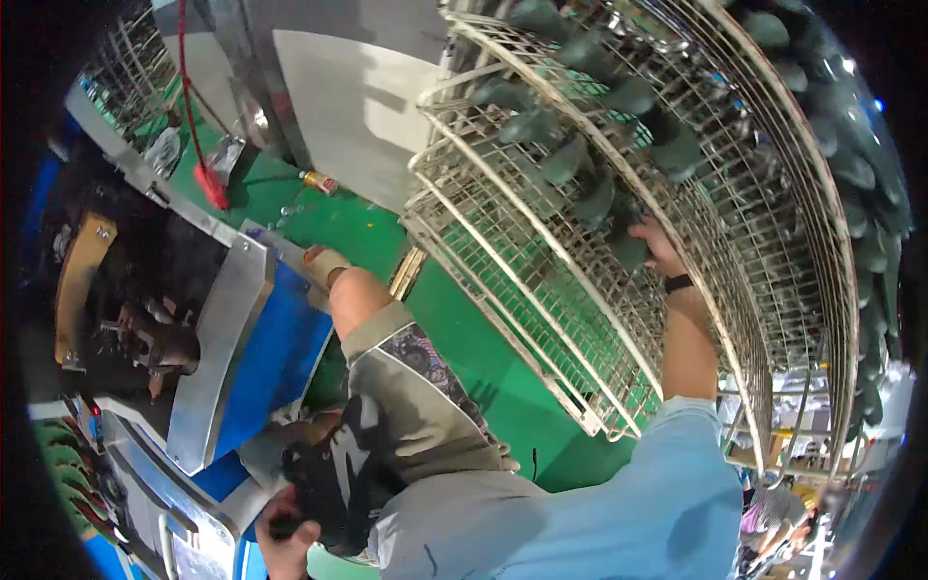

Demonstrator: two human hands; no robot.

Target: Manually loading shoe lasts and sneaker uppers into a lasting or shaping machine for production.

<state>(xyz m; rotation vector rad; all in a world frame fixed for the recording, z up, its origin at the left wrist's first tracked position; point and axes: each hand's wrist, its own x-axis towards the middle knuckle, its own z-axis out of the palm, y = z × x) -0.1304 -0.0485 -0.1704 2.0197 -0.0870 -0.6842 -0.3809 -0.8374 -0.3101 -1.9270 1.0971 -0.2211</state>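
My right hand (659, 249) reaches into a tall wire rack (556, 242), its fingers closed at a dark grey-green curved piece (630, 249) at the end of a row. More of these cup-like pieces (565, 159) sit along the same shelf, spaced side by side. A black band is round my right wrist. At the lower left my left hand (285, 541) is curled with thumb and fingers round something dark, too shadowed to name. Beside it, against my body, is a black cloth-like item (338, 474) with a white mark.
A machine with a blue panel (280, 358) and metal edge stands at left, a wooden-coloured handle (82, 280) on it. A red cord with a red end piece (211, 186) hangs above the green floor (493, 333). A small bottle (318, 182) and plastic bags lie there. People are at far right.
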